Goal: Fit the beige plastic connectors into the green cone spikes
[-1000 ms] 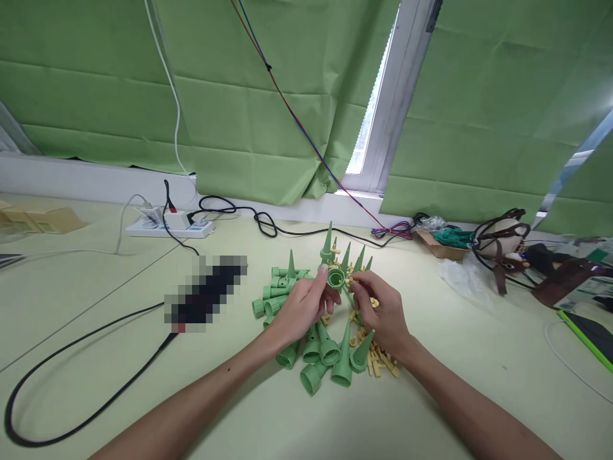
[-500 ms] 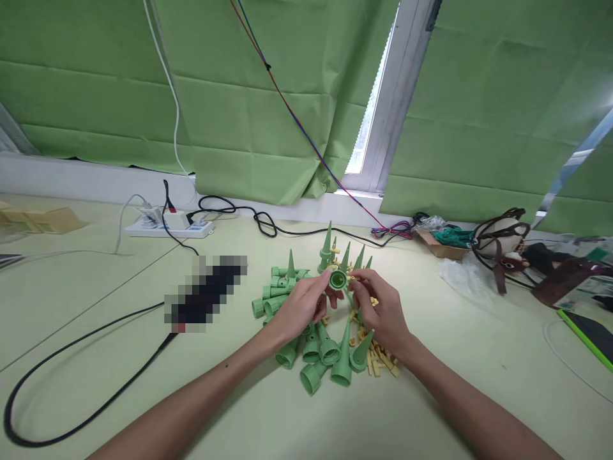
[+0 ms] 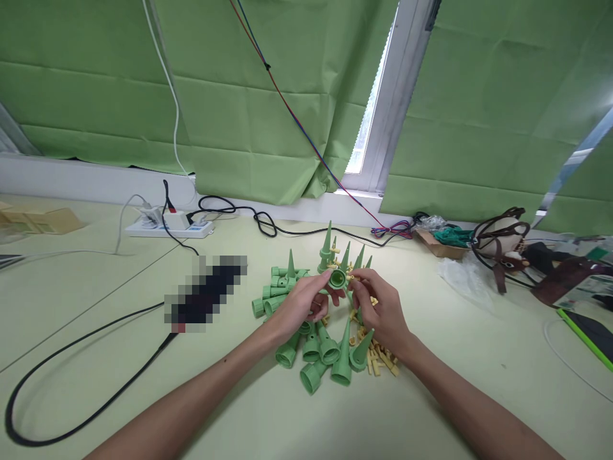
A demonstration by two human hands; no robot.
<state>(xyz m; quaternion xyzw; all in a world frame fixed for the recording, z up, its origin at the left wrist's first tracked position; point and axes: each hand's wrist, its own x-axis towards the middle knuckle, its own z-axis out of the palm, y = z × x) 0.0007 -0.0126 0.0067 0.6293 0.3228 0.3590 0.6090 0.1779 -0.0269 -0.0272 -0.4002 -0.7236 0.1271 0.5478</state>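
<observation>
My left hand [image 3: 304, 301] is closed around a green hollow plastic piece [image 3: 338, 279], whose round open mouth faces me. The rest of its length is hidden by the fingers. At the right side of that mouth, my right hand [image 3: 383, 303] pinches a small yellow plastic fitting [image 3: 351, 278], which seems to touch the green piece. Below and left of the hands lie several green hollow pieces and pointed cones [image 3: 341, 358]. Loose yellow fittings [image 3: 383, 359] are heaped under my right hand. Beyond the hands, a green spike [image 3: 326, 246] stands upright with a yellow fitting sticking out sideways.
A black cable runs to a pixelated dark object [image 3: 205, 294] on the left. Behind it sits a white power strip [image 3: 191, 229]. At the right are a cardboard box [image 3: 440, 246], a clear plastic bag [image 3: 464, 278] and a green-edged black device [image 3: 587, 338]. Green curtains hang behind the table.
Both hands stay almost in place. The green piece has tilted very slightly in my left hand, and the left fingers have shifted a little beneath it.
</observation>
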